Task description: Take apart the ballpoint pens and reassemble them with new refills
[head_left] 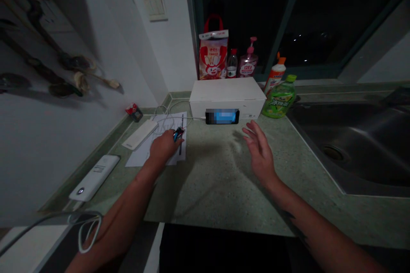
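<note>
My left hand [164, 146] rests on a sheet of white paper [137, 158] on the green counter, fingers curled around a small blue and red object [178, 134]. My right hand [259, 149] hovers open above the bare counter [211, 179], fingers spread, holding nothing. A phone [222, 116] with a lit screen leans against a white box [226, 91] just beyond both hands. A white cable [169, 115] runs from the phone toward the left.
Two white power banks [95, 177] [140, 134] lie at the left. A green detergent bottle [279, 99], an orange-capped bottle [275, 76], a red bag [213, 54] and pump bottles stand behind the box. A steel sink [352, 140] fills the right. Utensils hang on the left wall.
</note>
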The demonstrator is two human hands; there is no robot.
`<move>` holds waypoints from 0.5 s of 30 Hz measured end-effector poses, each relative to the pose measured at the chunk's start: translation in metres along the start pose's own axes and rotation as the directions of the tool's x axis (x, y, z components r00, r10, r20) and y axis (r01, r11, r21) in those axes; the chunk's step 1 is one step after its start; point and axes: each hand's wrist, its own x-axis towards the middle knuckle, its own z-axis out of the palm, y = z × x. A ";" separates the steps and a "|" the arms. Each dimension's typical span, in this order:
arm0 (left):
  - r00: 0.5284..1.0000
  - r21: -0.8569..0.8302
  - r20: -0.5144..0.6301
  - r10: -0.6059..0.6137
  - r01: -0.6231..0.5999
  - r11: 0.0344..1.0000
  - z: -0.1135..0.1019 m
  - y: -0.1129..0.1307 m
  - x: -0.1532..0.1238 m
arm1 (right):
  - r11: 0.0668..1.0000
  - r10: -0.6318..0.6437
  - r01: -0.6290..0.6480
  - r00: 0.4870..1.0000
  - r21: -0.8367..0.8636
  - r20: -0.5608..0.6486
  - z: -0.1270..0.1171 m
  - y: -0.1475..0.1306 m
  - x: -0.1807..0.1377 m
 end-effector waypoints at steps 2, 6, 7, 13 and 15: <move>0.999 0.039 0.026 0.018 -0.019 0.999 0.012 -0.005 -0.003 | 1.000 -0.001 0.001 1.000 -0.018 0.013 0.001 -0.001 0.000; 0.993 0.078 -0.022 0.112 -0.110 0.991 0.024 -0.003 -0.007 | 0.998 -0.027 0.030 0.998 -0.063 0.048 0.002 -0.001 -0.003; 0.991 0.089 -0.040 0.128 -0.124 0.988 0.025 -0.002 -0.007 | 0.997 -0.036 0.040 0.998 -0.073 0.049 0.001 -0.002 -0.003; 0.980 0.099 -0.103 0.168 -0.158 0.983 0.029 -0.005 -0.004 | 0.990 -0.054 0.058 0.998 -0.131 0.032 -0.014 -0.012 -0.005; 0.978 0.076 -0.110 0.178 -0.171 0.982 0.031 -0.007 -0.003 | 0.986 -0.070 0.071 0.997 -0.152 0.013 -0.025 -0.020 -0.005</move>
